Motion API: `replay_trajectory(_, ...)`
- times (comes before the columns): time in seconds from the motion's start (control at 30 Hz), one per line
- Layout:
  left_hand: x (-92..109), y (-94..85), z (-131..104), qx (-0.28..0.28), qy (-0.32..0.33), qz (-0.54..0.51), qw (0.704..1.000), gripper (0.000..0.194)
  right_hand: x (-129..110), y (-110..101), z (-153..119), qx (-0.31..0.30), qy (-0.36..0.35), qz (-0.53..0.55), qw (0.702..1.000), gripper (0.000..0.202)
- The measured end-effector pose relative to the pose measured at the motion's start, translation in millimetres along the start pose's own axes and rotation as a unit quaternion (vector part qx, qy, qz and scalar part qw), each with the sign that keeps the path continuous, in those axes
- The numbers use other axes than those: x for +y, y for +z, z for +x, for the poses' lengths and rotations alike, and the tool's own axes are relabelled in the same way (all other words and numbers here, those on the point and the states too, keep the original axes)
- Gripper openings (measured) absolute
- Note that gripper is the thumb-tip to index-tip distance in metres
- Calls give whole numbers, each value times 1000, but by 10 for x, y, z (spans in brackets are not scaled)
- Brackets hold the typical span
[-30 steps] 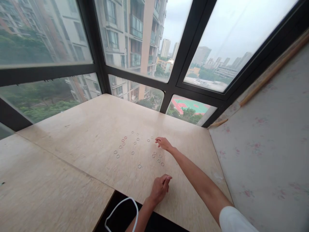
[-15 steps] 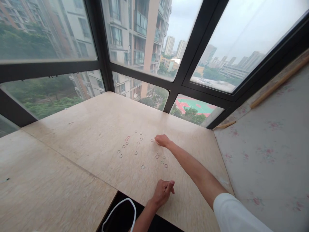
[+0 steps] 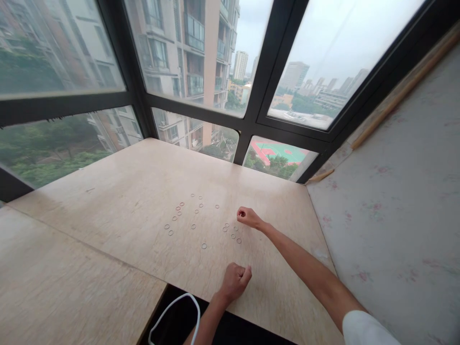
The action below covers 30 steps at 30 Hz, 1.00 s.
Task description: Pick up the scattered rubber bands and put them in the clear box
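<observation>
Several small thin rings, perhaps rubber bands, lie scattered on the marbled tabletop. A pair of reddish rings is at the left of the scatter, and a lone ring sits at the far right of the upper ones. My right hand is curled closed just above a cluster of rings; whatever is between its fingers is too small to see. Nearer to me, my left hand is a fist with the thumb along the side, low over the tabletop. Its inside is hidden.
A white cable loop hangs over a dark gap at the table's near edge. A seam crosses the tabletop at left. Dark window frames border the back, and a papered wall rises at right.
My right hand has moved right and nearer to me, away from the lone ring. My left hand stays closed near the edge. The whole view has shifted slightly.
</observation>
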<state>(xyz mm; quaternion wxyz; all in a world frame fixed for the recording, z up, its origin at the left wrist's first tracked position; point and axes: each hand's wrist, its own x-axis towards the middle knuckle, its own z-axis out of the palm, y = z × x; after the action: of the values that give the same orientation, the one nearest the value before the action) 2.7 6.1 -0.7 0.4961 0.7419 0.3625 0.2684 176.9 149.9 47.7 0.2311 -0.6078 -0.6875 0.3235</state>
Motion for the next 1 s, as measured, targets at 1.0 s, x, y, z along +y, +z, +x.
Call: replay_trajectory(1.0, -64, 85, 65, 39, -7, 15, 999, 48, 566, -883, -2600, 294, 194, 46, 935, 18)
